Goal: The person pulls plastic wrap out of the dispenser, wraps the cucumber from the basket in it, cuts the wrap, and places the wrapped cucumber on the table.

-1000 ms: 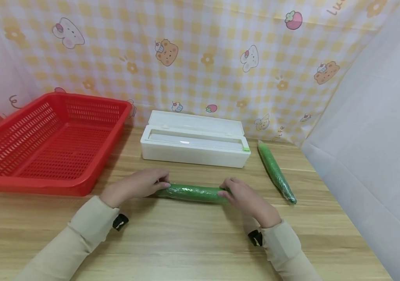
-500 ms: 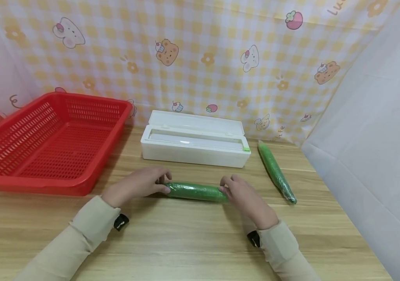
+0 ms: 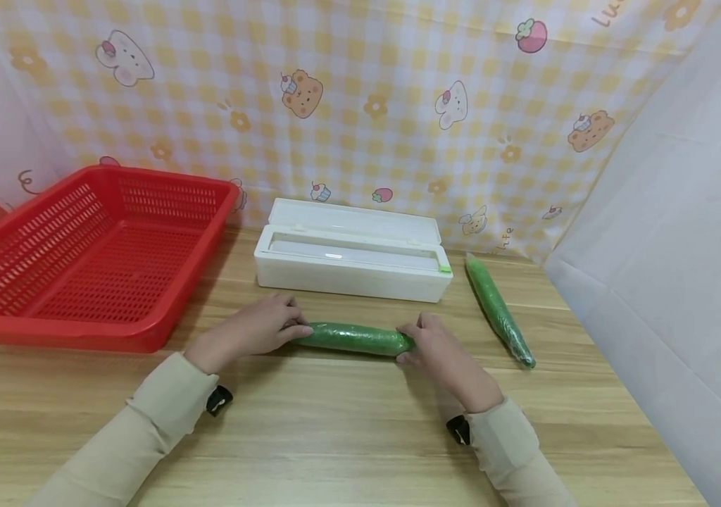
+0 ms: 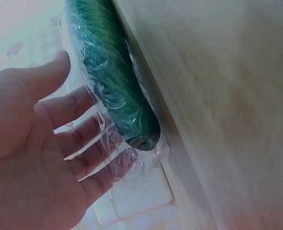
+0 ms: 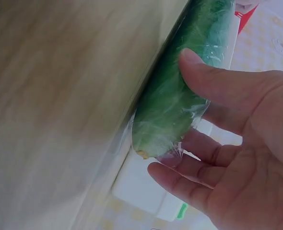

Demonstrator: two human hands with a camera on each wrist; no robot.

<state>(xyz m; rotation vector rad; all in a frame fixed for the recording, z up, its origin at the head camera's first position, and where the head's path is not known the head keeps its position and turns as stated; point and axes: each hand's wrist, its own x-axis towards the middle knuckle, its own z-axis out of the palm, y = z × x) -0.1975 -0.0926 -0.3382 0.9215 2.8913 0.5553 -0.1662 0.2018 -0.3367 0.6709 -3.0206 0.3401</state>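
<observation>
A green cucumber [image 3: 354, 339] in clear plastic wrap lies crosswise on the wooden table, in front of a white wrap dispenser box [image 3: 353, 276]. My left hand [image 3: 265, 326] is at its left end. In the left wrist view, the left thumb [image 4: 60, 67] stands apart from the cucumber, while the relaxed fingers reach behind the loose film [image 4: 117, 163] at the dark tip. At the other end, my right hand [image 3: 439, 359] holds the cucumber, its thumb [image 5: 192, 60] on the near side and fingers behind. Loose film also surrounds that end.
A second wrapped cucumber [image 3: 496, 310] lies at a slant to the right of the dispenser, whose lid is raised. A red slotted basket [image 3: 145, 334] occupies the left side. A checked curtain [image 3: 360, 141] hangs behind the table.
The cucumber has shifted slightly away from me, toward the dispenser. Both hands have gone with it, and the right thumb and fingers have changed their place on its end.
</observation>
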